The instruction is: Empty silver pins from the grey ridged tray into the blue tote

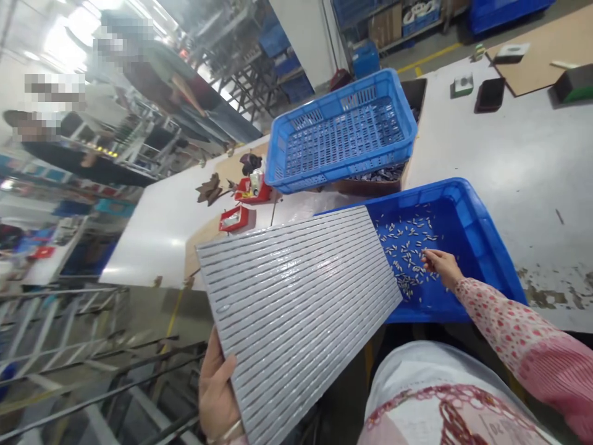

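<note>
A large grey board (301,309) with parallel ridges is tilted in front of me, its far right corner over the blue tray. My left hand (217,383) grips its lower left edge, thumb on top and fingers beneath. My right hand (442,267) is over the blue tray (491,247), its fingertips pinched together among small pale metallic pieces (410,247). Whatever those fingertips hold is too small to make out. The pieces lie scattered on the tray's floor, thicker near the board's edge.
Behind the tray, a blue perforated crate (343,133) rests over a box of dark pieces (380,176). Small red boxes (234,218) stand left of it. A dark block (490,94) lies at the right. Metal racks (115,377) fill the lower left; people (185,93) stand beyond the table.
</note>
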Demonstrator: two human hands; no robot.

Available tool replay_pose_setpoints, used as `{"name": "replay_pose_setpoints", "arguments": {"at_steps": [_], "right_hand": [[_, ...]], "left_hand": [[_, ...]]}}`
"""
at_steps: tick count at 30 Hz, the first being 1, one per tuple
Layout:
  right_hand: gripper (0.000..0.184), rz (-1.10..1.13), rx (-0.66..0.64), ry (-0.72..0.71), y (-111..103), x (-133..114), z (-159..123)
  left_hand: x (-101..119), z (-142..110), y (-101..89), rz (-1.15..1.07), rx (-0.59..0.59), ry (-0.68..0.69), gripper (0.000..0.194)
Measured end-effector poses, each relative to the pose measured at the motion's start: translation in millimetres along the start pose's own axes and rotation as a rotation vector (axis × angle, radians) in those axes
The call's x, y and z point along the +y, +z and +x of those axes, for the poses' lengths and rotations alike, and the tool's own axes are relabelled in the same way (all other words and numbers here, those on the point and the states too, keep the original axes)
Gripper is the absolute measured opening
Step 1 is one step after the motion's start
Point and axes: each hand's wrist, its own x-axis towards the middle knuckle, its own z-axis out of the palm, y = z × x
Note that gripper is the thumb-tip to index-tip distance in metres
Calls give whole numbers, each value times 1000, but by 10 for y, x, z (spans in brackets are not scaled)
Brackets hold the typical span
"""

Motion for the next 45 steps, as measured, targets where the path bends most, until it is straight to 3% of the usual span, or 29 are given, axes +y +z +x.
{"name": "replay_pose_setpoints", "arguments": {"at_steps": [6, 8, 10, 13, 17, 20, 22, 25, 34, 45], "right_hand": [[23, -231, 64, -40, -69, 105, 43], [24, -361, 131, -131, -10, 112, 44], [24, -456, 110, -283, 197, 34, -15], [29, -420, -210, -557, 767, -311, -369], [18, -296, -689, -1018, 1606, -1005, -1224], [12, -250, -829, -1341, 2003, -1401, -1750], [12, -240, -783, -1483, 2149, -1553, -1925], [14, -216, -631, -1591, 2266, -1672, -1954], [10, -299, -417, -1637, 2237, -1708, -1688], [16, -318, -291, -1681, 2216, -1648, -1594]], "left_hand": [[44, 93, -158, -27, 37, -6, 50], [-3, 141, -218, -78, -6, 12, 48], [-64, 192, -264, -149, -31, 70, 49], [-100, 239, -262, -251, -88, 117, 53], [42, 256, -128, -258, -265, 93, 53], [240, 284, 15, -208, -399, 104, 57], [367, 308, 114, -169, -474, 123, 58], [489, 340, 259, -128, -600, 158, 60], [514, 352, 592, -110, -842, 192, 59], [543, 402, 683, -146, -976, 216, 61]]}}
